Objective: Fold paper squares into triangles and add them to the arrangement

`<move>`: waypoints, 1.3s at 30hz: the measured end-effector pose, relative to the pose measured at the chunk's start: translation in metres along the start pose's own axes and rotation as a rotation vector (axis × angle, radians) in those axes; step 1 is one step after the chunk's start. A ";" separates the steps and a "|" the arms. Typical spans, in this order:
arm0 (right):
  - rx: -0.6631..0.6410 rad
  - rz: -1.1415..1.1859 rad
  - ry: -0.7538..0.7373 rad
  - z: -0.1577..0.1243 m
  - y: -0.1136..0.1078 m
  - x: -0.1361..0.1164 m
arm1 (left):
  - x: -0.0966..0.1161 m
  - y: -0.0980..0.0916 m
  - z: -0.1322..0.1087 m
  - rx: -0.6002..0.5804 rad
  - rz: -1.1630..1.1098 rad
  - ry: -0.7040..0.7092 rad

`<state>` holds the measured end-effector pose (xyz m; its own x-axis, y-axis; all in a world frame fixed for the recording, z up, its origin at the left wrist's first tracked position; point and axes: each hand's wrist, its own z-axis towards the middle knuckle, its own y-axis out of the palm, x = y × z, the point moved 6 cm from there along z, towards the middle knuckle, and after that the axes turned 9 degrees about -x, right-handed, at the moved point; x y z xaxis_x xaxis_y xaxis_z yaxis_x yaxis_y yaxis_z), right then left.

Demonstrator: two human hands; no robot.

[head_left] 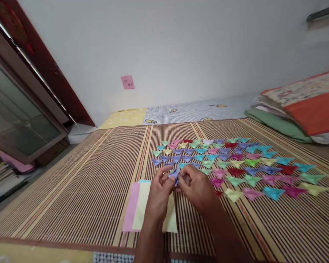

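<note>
A small folded purple paper figure (pixel 174 176) is held up between my two hands, above the striped mat. My left hand (pixel 161 186) pinches it from the left with thumb and fingers. From the right, my right hand (pixel 196 184) grips its other side with closed fingertips. Below my left forearm lies a stack of paper sheets (pixel 170 219), pale yellow on top, with pink and blue edges showing. Rows of folded paper figures (pixel 234 194) in many colours spread over the mat beyond and to the right of my hands; my right hand hides some.
The striped bamboo mat (pixel 79 186) covers the bed. Folded bedding and an orange cushion (pixel 318 109) are piled at the right. A pink note (pixel 127 82) is on the white wall. A glass-panelled cabinet (pixel 19 106) and stacked books (pixel 5 179) stand at the left.
</note>
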<state>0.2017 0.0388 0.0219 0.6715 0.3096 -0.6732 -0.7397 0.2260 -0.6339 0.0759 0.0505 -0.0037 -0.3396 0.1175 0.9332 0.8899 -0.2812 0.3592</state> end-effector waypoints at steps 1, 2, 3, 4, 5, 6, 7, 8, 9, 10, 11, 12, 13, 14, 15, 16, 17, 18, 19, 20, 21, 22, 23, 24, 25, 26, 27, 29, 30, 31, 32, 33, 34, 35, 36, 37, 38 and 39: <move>0.001 0.000 -0.004 0.000 0.000 0.000 | 0.002 -0.001 -0.001 0.011 0.034 0.006; 0.008 -0.006 -0.013 0.000 0.001 -0.001 | 0.004 -0.002 -0.002 0.033 0.080 0.017; 0.020 -0.018 -0.023 0.000 0.001 -0.001 | 0.007 -0.003 -0.003 0.060 0.137 0.032; 0.036 -0.035 -0.035 0.000 0.001 -0.002 | 0.010 -0.004 -0.005 0.083 0.203 0.052; 0.058 -0.057 -0.049 0.000 0.000 -0.003 | 0.012 -0.005 -0.006 0.096 0.274 0.070; 0.081 -0.080 -0.064 0.000 0.000 -0.004 | 0.015 -0.005 -0.008 0.097 0.340 0.082; 0.102 -0.101 -0.080 0.000 -0.001 -0.005 | 0.016 -0.004 -0.010 0.089 0.394 0.083; 0.118 -0.115 -0.097 -0.001 -0.001 -0.006 | 0.016 -0.004 -0.011 0.077 0.435 0.075; 0.128 -0.123 -0.114 -0.001 -0.001 -0.007 | 0.016 -0.003 -0.012 0.066 0.463 0.063; 0.132 -0.122 -0.130 -0.001 -0.001 -0.008 | 0.015 -0.004 -0.012 0.063 0.479 0.050; 0.131 -0.116 -0.145 -0.001 -0.001 -0.009 | 0.015 -0.004 -0.012 0.065 0.486 0.040; 0.128 -0.107 -0.158 -0.001 -0.001 -0.009 | 0.014 -0.005 -0.012 0.069 0.488 0.035; 0.126 -0.096 -0.168 -0.001 -0.001 -0.010 | 0.015 -0.006 -0.011 0.079 0.491 0.038; 0.125 -0.086 -0.176 -0.001 -0.001 -0.010 | 0.016 -0.007 -0.011 0.094 0.495 0.052; 0.125 -0.077 -0.183 -0.001 0.000 -0.010 | 0.017 -0.007 -0.010 0.112 0.502 0.074; 0.124 -0.069 -0.188 -0.001 0.000 -0.011 | 0.018 -0.008 -0.010 0.129 0.512 0.099; 0.122 -0.063 -0.189 -0.001 0.000 -0.011 | 0.019 -0.009 -0.010 0.142 0.528 0.123; 0.119 -0.059 -0.187 0.000 0.001 -0.012 | 0.020 -0.009 -0.010 0.151 0.542 0.145; 0.117 -0.054 -0.182 0.000 0.002 -0.012 | 0.020 -0.009 -0.010 0.156 0.547 0.163; 0.115 -0.050 -0.169 0.000 0.003 -0.012 | 0.020 -0.009 -0.010 0.159 0.542 0.178; 0.114 -0.041 -0.147 0.000 0.004 -0.012 | 0.020 -0.009 -0.010 0.161 0.529 0.193; 0.115 -0.025 -0.112 0.000 0.005 -0.011 | 0.020 -0.009 -0.011 0.167 0.510 0.207; 0.115 0.001 -0.069 0.000 0.007 -0.009 | 0.021 -0.009 -0.012 0.172 0.492 0.219; 0.114 0.034 -0.020 0.000 0.008 -0.006 | 0.021 -0.008 -0.012 0.176 0.481 0.225; 0.111 0.072 0.030 -0.001 0.010 -0.004 | 0.021 -0.007 -0.013 0.178 0.479 0.225; 0.104 0.112 0.077 -0.001 0.013 -0.001 | 0.022 -0.006 -0.013 0.179 0.486 0.221; 0.092 0.152 0.113 -0.002 0.015 0.001 | 0.023 -0.005 -0.014 0.181 0.494 0.215; 0.057 0.231 0.151 -0.002 0.021 0.003 | 0.025 -0.003 -0.014 0.188 0.513 0.211; 0.039 0.276 0.157 -0.001 0.024 0.004 | 0.026 -0.003 -0.015 0.194 0.525 0.212; 0.024 0.332 0.158 -0.001 0.026 0.004 | 0.027 -0.003 -0.015 0.200 0.539 0.215; 0.014 0.396 0.153 0.000 0.028 0.005 | 0.028 -0.003 -0.015 0.207 0.556 0.219; 0.009 0.464 0.147 0.001 0.029 0.005 | 0.029 -0.003 -0.016 0.214 0.575 0.225; 0.011 0.529 0.145 0.002 0.030 0.006 | 0.030 -0.004 -0.016 0.220 0.596 0.229; 0.015 0.584 0.148 0.003 0.031 0.007 | 0.030 -0.004 -0.016 0.223 0.615 0.231; 0.020 0.626 0.159 0.003 0.031 0.007 | 0.030 -0.004 -0.016 0.221 0.631 0.232; 0.026 0.654 0.175 0.003 0.031 0.008 | 0.030 -0.004 -0.016 0.213 0.638 0.231; 0.031 0.670 0.194 0.003 0.032 0.009 | 0.029 -0.004 -0.015 0.203 0.636 0.225; 0.035 0.680 0.212 0.003 0.032 0.010 | 0.028 -0.004 -0.015 0.194 0.621 0.216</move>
<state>0.1846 0.0517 -0.0038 0.0522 0.2072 -0.9769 -0.9964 0.0768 -0.0370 0.0583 0.0408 0.0214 0.2161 -0.2091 0.9537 0.9709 -0.0569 -0.2325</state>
